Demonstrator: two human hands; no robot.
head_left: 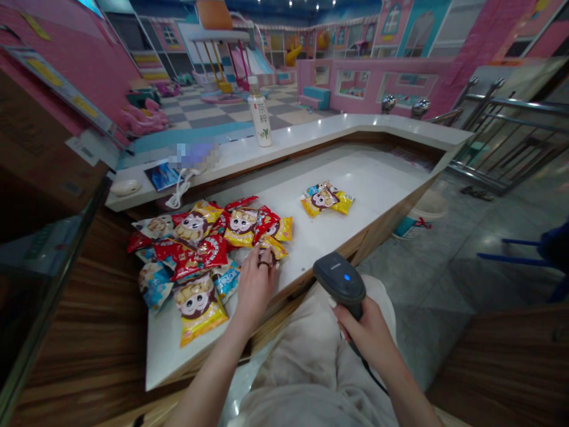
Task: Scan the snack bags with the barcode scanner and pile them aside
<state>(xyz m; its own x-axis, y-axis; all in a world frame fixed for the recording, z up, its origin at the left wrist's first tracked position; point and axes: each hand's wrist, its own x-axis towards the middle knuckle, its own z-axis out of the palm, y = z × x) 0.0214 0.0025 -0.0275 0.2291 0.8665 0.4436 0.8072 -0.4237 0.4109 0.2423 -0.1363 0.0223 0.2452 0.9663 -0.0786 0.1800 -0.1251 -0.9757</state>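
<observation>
My right hand [367,323] is wrapped round the grip of a dark barcode scanner [340,277], which has a lit blue dot on top and a cable trailing below. My left hand [259,279], with a dark ring on one finger, is closed over a yellow snack bag [275,246] at the right edge of a pile; its fingertips are partly hidden. Red, blue and yellow snack bags [195,258] overlap in that pile on the white counter [311,243]. Farther right on the counter lie a few more snack bags [326,198], apart from the pile.
On the raised ledge [302,135] stand a bottle [260,115], a white cable [180,190] and a white rounded object [125,187]. A white bucket [420,216] is on the floor beyond the counter's right side. Metal railings [524,107] stand at right.
</observation>
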